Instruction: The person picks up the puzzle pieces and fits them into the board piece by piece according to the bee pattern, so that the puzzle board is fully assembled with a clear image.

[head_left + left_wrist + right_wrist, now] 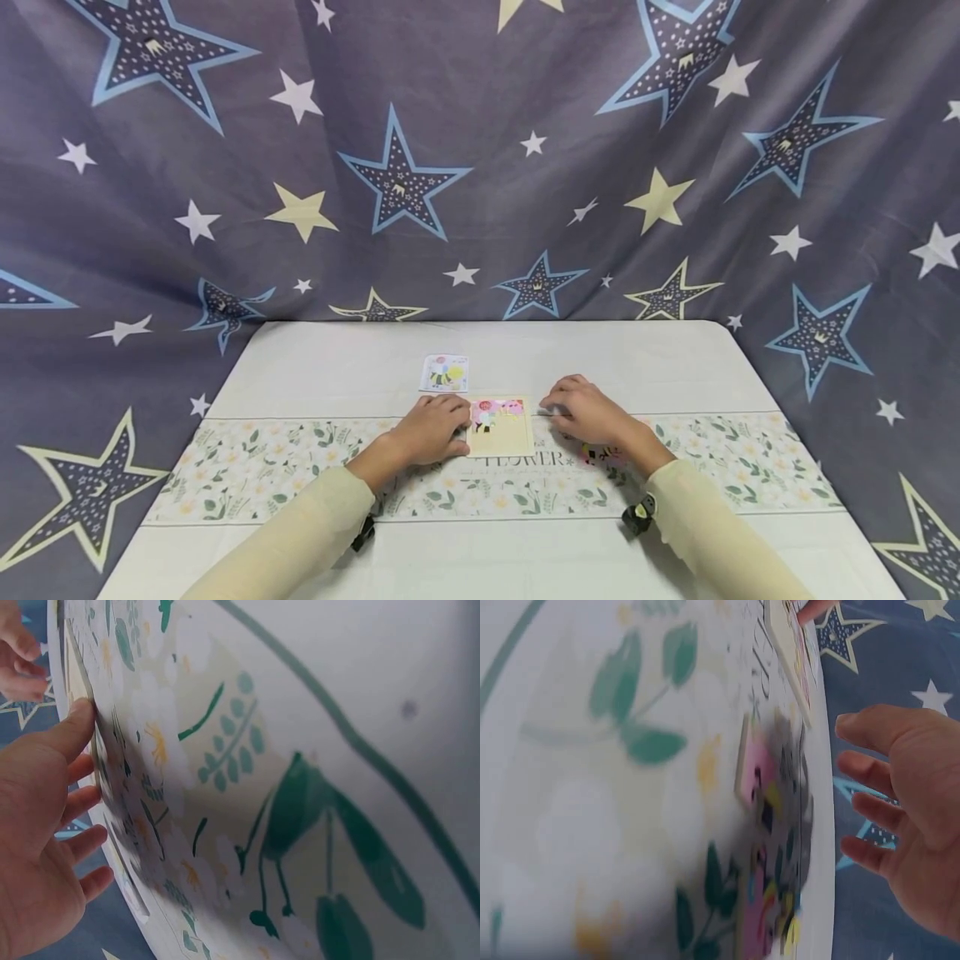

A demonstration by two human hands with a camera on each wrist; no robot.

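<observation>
A square puzzle board (501,437) lies mid-table, its far part filled with pink and bee-patterned pieces, the near part bare pale wood. My left hand (433,427) rests at the board's left side, with the thumb (79,720) touching its edge and the other fingers loosely bent. To the right of the board, my right hand (588,410) hovers above the table, fingers relaxed and apart, holding nothing. Loose pink puzzle pieces (756,769) lie beneath it, partly covered by the wrist in the head view (600,454).
Beyond the board, slightly left, lies a picture card (444,373) showing a bee. A floral band (300,450) with lettering crosses the white tablecloth (600,354). Behind the table hangs a star-patterned curtain (480,125).
</observation>
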